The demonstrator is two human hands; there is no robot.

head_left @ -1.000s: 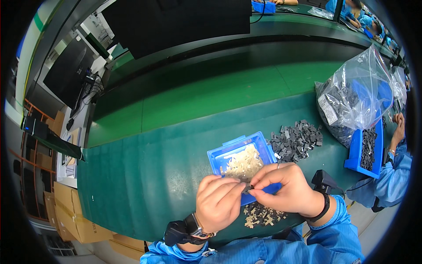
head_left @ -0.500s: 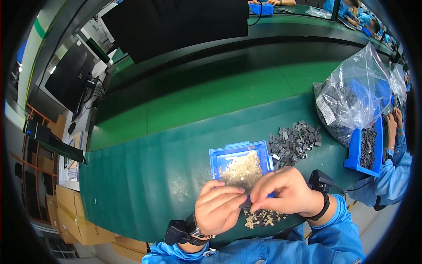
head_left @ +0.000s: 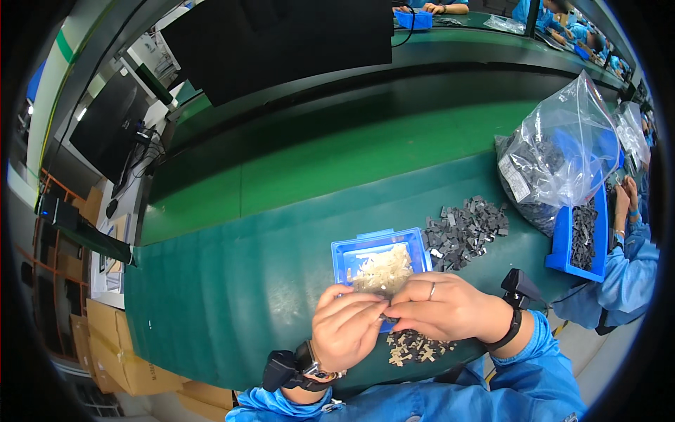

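Green rubbery mat covers the worktop [head_left: 232, 295], and that's pretty much the backdrop for everything seen from the head camera, the only view there is.

Both hands are bunched together right at the near edge. The left hand [head_left: 344, 329] and the right hand [head_left: 441, 307] meet fingertip to fingertip, pinching a small dark part [head_left: 387, 320] between them. It's mostly hidden by the fingers, so can't tell its exact shape. The right hand has a ring on one finger, and both wrists wear black bands over blue sleeves.

Just behind the hands sits a small blue tray [head_left: 342, 257] holding a heap of pale, cream-coloured bits [head_left: 383, 269]. The held part hovers over the tray's near edge. Right below the hands, on the mat, there's a little scatter of joined dark-and-pale pieces [head_left: 416, 347].

To the right of the tray lies a loose pile of grey parts [head_left: 465, 231], touching nothing else. Further right is a big clear plastic bag [head_left: 562, 151] stuffed with more dark parts, and just beside it a second blue bin [head_left: 571, 243] with dark parts inside.

Another person in a blue sleeve [head_left: 636, 264] is at the far right edge, hands near that bin.

Dark monitors [head_left: 281, 39] hang over the back of the line.
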